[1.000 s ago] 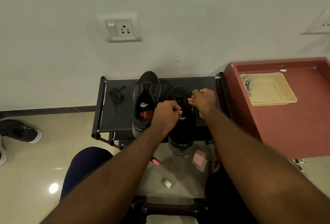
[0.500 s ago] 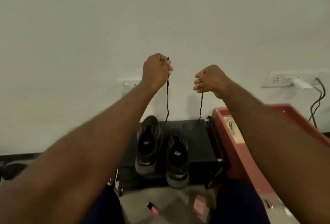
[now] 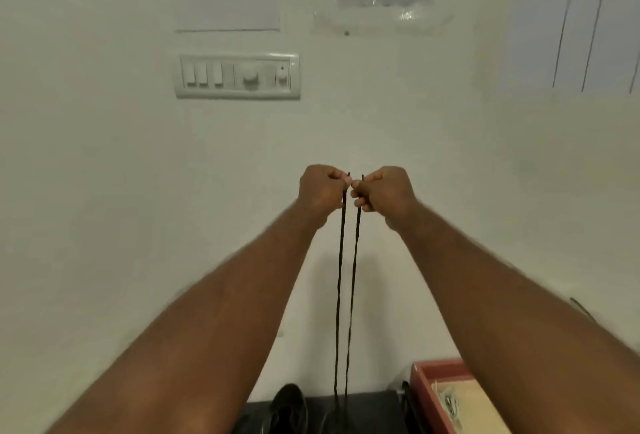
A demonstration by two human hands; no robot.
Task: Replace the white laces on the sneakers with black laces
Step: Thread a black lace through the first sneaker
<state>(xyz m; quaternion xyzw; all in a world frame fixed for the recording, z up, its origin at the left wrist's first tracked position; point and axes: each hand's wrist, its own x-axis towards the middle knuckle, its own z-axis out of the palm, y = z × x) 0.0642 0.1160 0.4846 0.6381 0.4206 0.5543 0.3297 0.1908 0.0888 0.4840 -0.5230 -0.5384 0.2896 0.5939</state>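
Both hands are raised before the pale wall, close together. I note the left hand (image 3: pixel 322 193) pinching one end of the thin black shoelace (image 3: pixel 340 278) and the right hand (image 3: pixel 384 193) pinching the other, fingers curled, with short tips poking up above each grip. The two strands hang straight, side by side but apart, down to the low black rack (image 3: pixel 374 409), just right of a dark sneaker's toe (image 3: pixel 289 406). I cannot tell where they end. A red counter (image 3: pixel 440 368) adjoins the rack. A white switch panel (image 3: pixel 237 75) is mounted upper left.
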